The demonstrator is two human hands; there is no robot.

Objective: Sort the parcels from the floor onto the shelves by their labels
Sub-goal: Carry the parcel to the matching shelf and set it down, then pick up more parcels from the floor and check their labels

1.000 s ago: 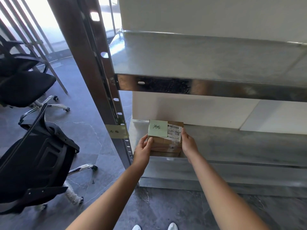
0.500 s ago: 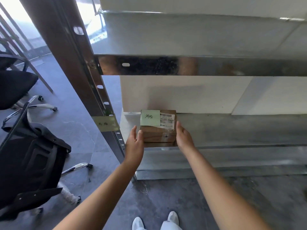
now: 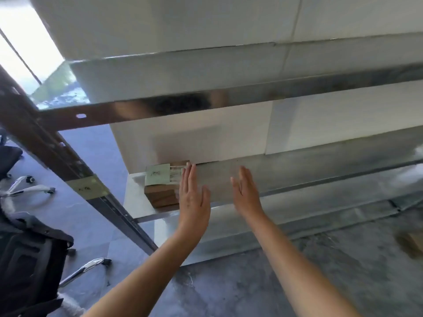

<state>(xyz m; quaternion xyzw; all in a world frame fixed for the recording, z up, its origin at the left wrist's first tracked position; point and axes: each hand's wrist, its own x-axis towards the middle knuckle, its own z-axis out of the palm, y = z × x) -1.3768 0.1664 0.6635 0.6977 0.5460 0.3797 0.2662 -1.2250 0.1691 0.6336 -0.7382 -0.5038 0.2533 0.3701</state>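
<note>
On the lower shelf [image 3: 297, 179], one parcel [image 3: 163, 191]; two open hands.

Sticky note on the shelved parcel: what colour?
Pale green, with dark handwriting; the sticky note sits on top of the brown parcel. Head view, the only one.

Strong daylight pours in from the upper left corner and blows that area out to white. The shiny steel shelf rail [image 3: 229, 97] mirrors dark, smeared reflections. Motion blur softens the whole frame, most of all the open right hand [image 3: 246, 191]. Wide-angle distortion tilts and bends the brown metal upright post [image 3: 57, 154].
</note>
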